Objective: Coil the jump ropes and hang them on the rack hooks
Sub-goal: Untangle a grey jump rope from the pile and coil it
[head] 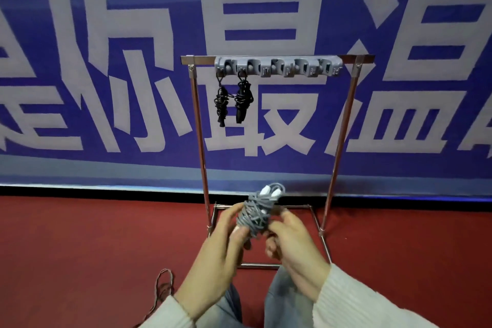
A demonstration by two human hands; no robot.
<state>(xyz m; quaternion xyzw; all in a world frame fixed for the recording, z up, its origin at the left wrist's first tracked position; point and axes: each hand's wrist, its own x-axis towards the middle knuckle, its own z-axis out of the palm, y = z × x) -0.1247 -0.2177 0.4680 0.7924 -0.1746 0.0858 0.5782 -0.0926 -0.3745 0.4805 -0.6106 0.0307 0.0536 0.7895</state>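
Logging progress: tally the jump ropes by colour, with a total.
Black jump ropes, hung on the rack hooks: 2
Grey jump rope, coiled in both hands: 1
Reddish rope on the floor: 1
Total: 4

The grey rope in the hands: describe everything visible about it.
The grey rope is a thin cord wound into a tight, tangled bundle around its white handles, whose rounded ends stick out at the top. It is held tilted in front of the rack, below the hook bar and not yet hung. The left hand grips its lower left side; the right hand pinches its right side. A loop of cord rises beside the handle tips.
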